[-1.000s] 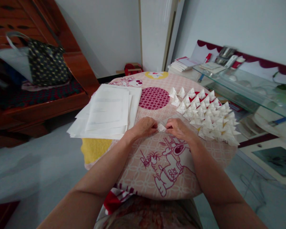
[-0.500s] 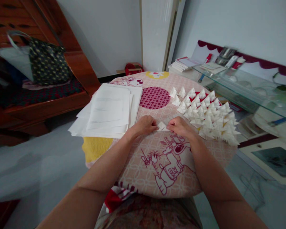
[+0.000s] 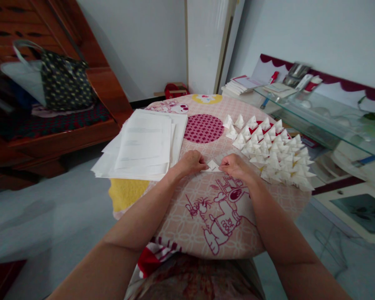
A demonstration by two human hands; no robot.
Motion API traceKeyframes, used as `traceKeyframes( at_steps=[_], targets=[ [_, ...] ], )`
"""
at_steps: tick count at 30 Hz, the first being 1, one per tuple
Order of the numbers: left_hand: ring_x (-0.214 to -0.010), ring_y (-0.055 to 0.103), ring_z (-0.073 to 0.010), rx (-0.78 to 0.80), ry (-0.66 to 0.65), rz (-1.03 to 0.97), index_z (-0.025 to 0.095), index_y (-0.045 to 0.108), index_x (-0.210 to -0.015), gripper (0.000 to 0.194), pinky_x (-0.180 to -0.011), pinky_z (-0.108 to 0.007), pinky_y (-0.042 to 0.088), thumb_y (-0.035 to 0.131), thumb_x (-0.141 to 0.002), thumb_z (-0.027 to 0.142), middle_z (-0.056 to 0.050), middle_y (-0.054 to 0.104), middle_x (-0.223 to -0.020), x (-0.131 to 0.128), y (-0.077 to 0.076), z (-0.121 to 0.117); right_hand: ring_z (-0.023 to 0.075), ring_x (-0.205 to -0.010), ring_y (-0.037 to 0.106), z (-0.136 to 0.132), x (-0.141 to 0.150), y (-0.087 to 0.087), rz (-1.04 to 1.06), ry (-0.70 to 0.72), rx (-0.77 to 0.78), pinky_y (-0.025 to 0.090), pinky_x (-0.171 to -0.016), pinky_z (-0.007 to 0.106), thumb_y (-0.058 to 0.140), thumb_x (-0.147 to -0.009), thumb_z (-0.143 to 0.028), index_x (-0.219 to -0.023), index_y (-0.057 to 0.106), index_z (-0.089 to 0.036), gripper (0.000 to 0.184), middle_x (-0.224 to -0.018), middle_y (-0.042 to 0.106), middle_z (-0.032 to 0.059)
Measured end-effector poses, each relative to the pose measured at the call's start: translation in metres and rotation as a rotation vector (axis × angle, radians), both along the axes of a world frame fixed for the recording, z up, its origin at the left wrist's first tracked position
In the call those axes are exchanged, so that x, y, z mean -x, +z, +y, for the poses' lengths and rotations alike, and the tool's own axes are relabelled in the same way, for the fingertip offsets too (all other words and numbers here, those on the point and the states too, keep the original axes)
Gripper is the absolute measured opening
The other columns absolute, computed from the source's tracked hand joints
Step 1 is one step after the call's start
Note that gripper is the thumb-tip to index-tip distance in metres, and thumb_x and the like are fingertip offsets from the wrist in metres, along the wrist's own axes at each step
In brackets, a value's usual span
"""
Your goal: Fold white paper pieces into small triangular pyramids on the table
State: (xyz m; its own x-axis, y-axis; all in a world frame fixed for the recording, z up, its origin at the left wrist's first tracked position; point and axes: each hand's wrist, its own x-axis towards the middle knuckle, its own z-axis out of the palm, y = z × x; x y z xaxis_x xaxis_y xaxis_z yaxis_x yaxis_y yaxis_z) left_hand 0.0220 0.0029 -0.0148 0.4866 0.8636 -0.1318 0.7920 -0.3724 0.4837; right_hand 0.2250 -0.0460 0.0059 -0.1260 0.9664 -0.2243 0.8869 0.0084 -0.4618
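A small folded piece of white paper (image 3: pixel 213 166) with a pointed top lies on the patterned tablecloth (image 3: pixel 187 196) in front of me. My left hand (image 3: pixel 192 162) pinches its left end, and my right hand (image 3: pixel 234 166) pinches its right end. Both hands are closed, their fingertips at the paper's lower corners. To the right of my right hand, several folded white paper boats (image 3: pixel 270 152) stand close together in rows. Left of my left hand lies a stack of white paper sheets (image 3: pixel 143 141), the top one faintly printed.
On the right, a glass-topped stand (image 3: pixel 325 121) holds metal cups and other small items, with a paper pile (image 3: pixel 240 84) at its near-wall end. A wooden bench (image 3: pixel 103 79) carrying a dotted bag (image 3: pixel 67 81) is at the left. Behind the table sits a red object (image 3: pixel 176 89).
Both hands keep their pinch on the folded paper, almost unmoved. The whole view shifts very slightly.
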Motion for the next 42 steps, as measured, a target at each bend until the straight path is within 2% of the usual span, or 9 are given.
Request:
traceKeyframes(
  at_steps=[12,17,18,21,25,31,35,38,42],
  targets=[
    [-0.062,0.054,-0.0145,-0.051,-0.007,0.060,0.015,0.078,-0.076,0.017,-0.063,-0.028,0.037,0.069,-0.079,0.029,-0.003,0.062,-0.060,-0.003,-0.003,0.000,0.0130,-0.060,0.053,0.004,0.001,-0.008,-0.104,0.042,-0.083,0.032,-0.055,0.025,0.061,-0.080,-0.016,-0.072,0.074,-0.012,0.016,-0.065,0.066,0.0043],
    [-0.065,0.054,-0.0141,-0.102,-0.027,0.022,0.015,0.073,-0.078,0.011,-0.064,-0.027,0.039,0.068,-0.078,0.025,-0.002,0.064,-0.067,-0.003,-0.007,-0.003,0.0130,-0.059,0.055,0.004,0.002,-0.004,-0.070,-0.048,-0.021,0.034,-0.055,0.024,0.066,-0.081,-0.021,-0.074,0.075,-0.013,0.014,-0.061,0.065,0.0027],
    [-0.067,0.055,-0.0139,-0.120,-0.044,-0.017,0.015,0.073,-0.082,0.009,-0.065,-0.026,0.040,0.068,-0.077,0.021,-0.002,0.065,-0.071,-0.003,-0.008,-0.003,0.0127,-0.058,0.055,0.003,0.002,-0.002,-0.059,-0.072,-0.006,0.034,-0.055,0.024,0.067,-0.081,-0.022,-0.074,0.074,-0.014,0.013,-0.060,0.064,0.0019],
    [-0.076,0.058,-0.0135,-0.189,-0.186,-0.171,0.016,0.071,-0.097,0.025,-0.072,-0.024,0.045,0.064,-0.075,0.009,-0.003,0.069,-0.087,-0.004,-0.009,-0.005,0.0120,-0.057,0.054,0.004,0.002,-0.001,-0.035,-0.119,0.025,0.035,-0.054,0.023,0.069,-0.080,-0.024,-0.074,0.074,-0.015,0.012,-0.057,0.062,-0.0001],
    [-0.087,0.063,-0.0144,-0.201,-0.383,-0.259,0.016,0.074,-0.096,0.030,-0.082,-0.026,0.049,0.056,-0.078,0.001,-0.005,0.069,-0.093,-0.004,-0.011,-0.004,0.0130,-0.058,0.055,0.006,0.004,-0.005,-0.051,-0.119,0.022,0.034,-0.053,0.025,0.072,-0.080,-0.033,-0.073,0.073,-0.016,0.018,-0.059,0.063,0.0004],
    [-0.085,0.064,-0.0143,-0.173,-0.376,-0.253,0.018,0.079,-0.094,0.031,-0.083,-0.025,0.050,0.057,-0.079,0.002,-0.005,0.069,-0.090,-0.005,-0.013,-0.001,0.0180,-0.070,0.061,0.006,0.015,-0.004,-0.184,-0.108,-0.021,0.035,-0.057,0.027,0.077,-0.077,-0.042,-0.078,0.075,-0.018,0.024,-0.072,0.068,0.0050],
    [-0.085,0.064,-0.0144,-0.157,-0.354,-0.234,0.019,0.080,-0.095,0.032,-0.083,-0.025,0.050,0.057,-0.079,0.002,-0.004,0.070,-0.092,-0.006,-0.012,-0.002,0.0179,-0.070,0.062,0.008,0.016,-0.003,-0.190,-0.100,-0.001,0.036,-0.057,0.027,0.077,-0.076,-0.034,-0.077,0.074,-0.018,0.016,-0.072,0.069,0.0058],
    [-0.086,0.064,-0.0143,-0.150,-0.345,-0.230,0.019,0.080,-0.095,0.033,-0.084,-0.025,0.050,0.058,-0.079,0.002,-0.005,0.070,-0.094,-0.006,-0.011,-0.002,0.0160,-0.064,0.061,0.011,0.011,-0.005,-0.113,-0.114,0.024,0.036,-0.054,0.025,0.074,-0.075,-0.023,-0.073,0.072,-0.017,0.007,-0.064,0.067,0.0037],
    [-0.088,0.064,-0.0146,-0.149,-0.342,-0.224,0.018,0.080,-0.096,0.031,-0.086,-0.025,0.050,0.059,-0.080,0.002,-0.005,0.070,-0.094,-0.005,-0.012,-0.001,0.0140,-0.052,0.060,0.012,0.000,-0.007,0.021,-0.179,0.146,0.038,-0.050,0.023,0.066,-0.073,-0.013,-0.072,0.069,-0.016,0.005,-0.055,0.062,0.0005]
  ],
)
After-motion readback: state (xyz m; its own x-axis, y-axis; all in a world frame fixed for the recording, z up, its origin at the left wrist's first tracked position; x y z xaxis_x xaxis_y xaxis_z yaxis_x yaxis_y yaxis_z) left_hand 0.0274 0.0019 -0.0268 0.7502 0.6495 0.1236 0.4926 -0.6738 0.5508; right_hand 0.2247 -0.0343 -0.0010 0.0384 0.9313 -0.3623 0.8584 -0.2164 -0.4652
